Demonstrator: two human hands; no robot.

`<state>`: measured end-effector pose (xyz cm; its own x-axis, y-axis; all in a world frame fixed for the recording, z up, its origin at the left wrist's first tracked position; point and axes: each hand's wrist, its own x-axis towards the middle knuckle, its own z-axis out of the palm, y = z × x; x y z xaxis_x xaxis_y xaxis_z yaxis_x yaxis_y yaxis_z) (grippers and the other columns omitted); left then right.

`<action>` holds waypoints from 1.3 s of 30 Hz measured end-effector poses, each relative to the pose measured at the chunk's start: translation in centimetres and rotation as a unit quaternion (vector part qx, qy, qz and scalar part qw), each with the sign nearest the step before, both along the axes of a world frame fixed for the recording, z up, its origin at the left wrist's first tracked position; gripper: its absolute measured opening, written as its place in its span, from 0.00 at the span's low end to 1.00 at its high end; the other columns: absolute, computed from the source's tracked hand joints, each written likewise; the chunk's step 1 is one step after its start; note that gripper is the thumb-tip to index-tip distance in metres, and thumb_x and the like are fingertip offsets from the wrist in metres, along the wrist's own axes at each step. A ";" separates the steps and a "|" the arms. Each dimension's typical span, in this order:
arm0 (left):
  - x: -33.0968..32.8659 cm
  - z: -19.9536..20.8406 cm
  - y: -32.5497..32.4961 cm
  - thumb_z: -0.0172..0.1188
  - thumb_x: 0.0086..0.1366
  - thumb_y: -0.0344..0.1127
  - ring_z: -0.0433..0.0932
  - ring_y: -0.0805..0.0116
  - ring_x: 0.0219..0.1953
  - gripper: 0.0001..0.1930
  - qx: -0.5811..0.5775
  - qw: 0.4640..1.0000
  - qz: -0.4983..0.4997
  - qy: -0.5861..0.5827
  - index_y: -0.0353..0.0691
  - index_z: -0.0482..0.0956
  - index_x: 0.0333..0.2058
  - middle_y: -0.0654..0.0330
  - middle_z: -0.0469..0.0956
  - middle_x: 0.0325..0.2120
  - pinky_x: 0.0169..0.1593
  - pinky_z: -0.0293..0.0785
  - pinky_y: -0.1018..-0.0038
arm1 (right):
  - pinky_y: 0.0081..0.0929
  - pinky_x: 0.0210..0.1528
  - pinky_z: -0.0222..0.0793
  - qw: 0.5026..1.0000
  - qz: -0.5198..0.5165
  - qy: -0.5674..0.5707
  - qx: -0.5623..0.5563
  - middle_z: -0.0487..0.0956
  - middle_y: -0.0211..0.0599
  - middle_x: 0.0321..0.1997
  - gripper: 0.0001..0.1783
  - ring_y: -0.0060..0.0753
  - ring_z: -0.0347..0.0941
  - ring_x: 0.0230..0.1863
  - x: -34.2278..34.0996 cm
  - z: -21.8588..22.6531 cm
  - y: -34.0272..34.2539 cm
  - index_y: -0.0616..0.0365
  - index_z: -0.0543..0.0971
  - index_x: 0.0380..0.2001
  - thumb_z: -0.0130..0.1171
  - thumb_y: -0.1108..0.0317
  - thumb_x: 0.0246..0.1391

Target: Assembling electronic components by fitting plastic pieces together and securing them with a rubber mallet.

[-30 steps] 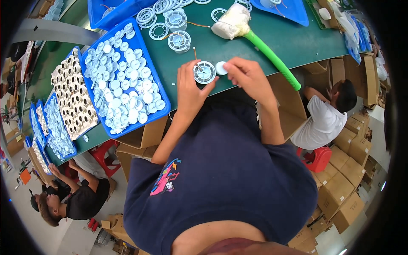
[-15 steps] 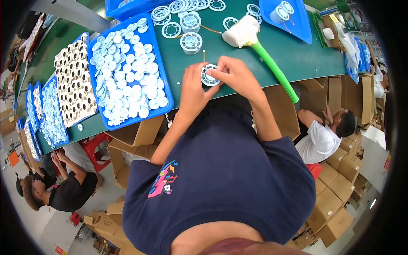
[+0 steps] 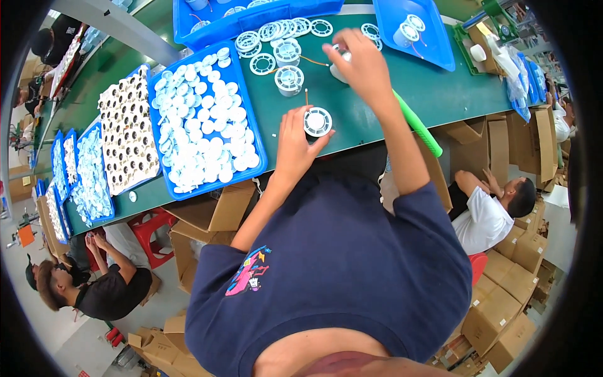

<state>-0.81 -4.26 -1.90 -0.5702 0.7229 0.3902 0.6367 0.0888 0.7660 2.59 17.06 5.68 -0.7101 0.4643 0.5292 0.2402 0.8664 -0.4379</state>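
My left hand (image 3: 294,141) grips a round motor-like part (image 3: 318,122) near the table's front edge. The part has a pale slotted rim, a white centre and a short orange-brown wire (image 3: 307,98) sticking out at the far side. My right hand (image 3: 365,68) reaches out over a mallet, thumb and index finger apart. It hides most of the mallet's whitish head (image 3: 338,68); the green handle (image 3: 419,124) slants out toward me. Two similar round parts (image 3: 289,80) with slotted tops stand beyond my left hand.
Loose slotted rings (image 3: 262,64) lie at the back. At left, a blue tray (image 3: 260,147) holds white discs beside a moulded tray (image 3: 129,125) of dark-centred parts. Another blue tray (image 3: 433,53) is at back right. Cardboard boxes (image 3: 232,207) sit below the edge; people sit either side.
My right hand has left the round part and moved away and right, over the mallet head. My left hand keeps hold of the part. The view has shifted slightly.
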 end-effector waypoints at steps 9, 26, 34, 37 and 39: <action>0.0 0.3 0.0 0.77 0.55 0.38 0.73 0.48 0.51 0.31 0.000 1.000 0.000 -0.004 0.33 0.73 0.54 0.48 0.75 0.49 0.55 0.71 0.59 | 0.49 0.48 0.76 0.920 -0.022 -0.375 0.108 0.80 0.53 0.50 0.21 0.52 0.83 0.46 -5.7 -3.5 5.6 0.57 0.82 0.49 0.65 0.63 0.50; -0.1 0.1 -0.3 0.77 0.55 0.37 0.74 0.48 0.50 0.31 -0.001 1.000 -0.007 -0.008 0.33 0.73 0.54 0.49 0.76 0.48 0.54 0.71 0.59 | 0.41 0.45 0.74 0.995 0.085 0.011 -0.059 0.76 0.49 0.45 0.13 0.48 0.78 0.42 -3.2 -1.7 3.1 0.59 0.76 0.45 0.58 0.73 0.55; -0.1 0.7 0.1 0.78 0.53 0.34 0.74 0.48 0.50 0.32 0.007 1.000 -0.005 -0.002 0.34 0.73 0.53 0.50 0.76 0.48 0.54 0.72 0.59 | 0.31 0.45 0.76 0.946 0.019 -0.039 -0.323 0.79 0.41 0.48 0.12 0.37 0.78 0.44 9.3 -3.5 -4.0 0.63 0.79 0.45 0.62 0.73 0.59; -0.1 1.0 -0.1 0.78 0.53 0.34 0.75 0.49 0.50 0.31 -0.018 1.000 -0.005 -0.010 0.34 0.74 0.53 0.50 0.77 0.47 0.53 0.72 0.59 | 0.38 0.57 0.71 0.985 -0.029 -0.037 -0.166 0.78 0.41 0.56 0.20 0.47 0.72 0.57 10.4 -4.0 -5.3 0.60 0.79 0.51 0.68 0.67 0.56; 0.0 0.9 0.1 0.78 0.52 0.34 0.75 0.49 0.50 0.31 -0.016 1.000 -0.005 -0.010 0.34 0.74 0.53 0.50 0.77 0.47 0.53 0.72 0.59 | 0.41 0.63 0.65 0.992 -0.003 -0.071 -0.102 0.77 0.40 0.59 0.24 0.49 0.69 0.62 10.8 -4.3 -5.4 0.58 0.79 0.52 0.70 0.65 0.52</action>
<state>-0.82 -4.11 -0.99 -0.5701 0.7410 0.3548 0.6216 0.1067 0.7760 13.42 11.62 1.43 -0.7673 0.5562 0.3193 0.3171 0.7618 -0.5649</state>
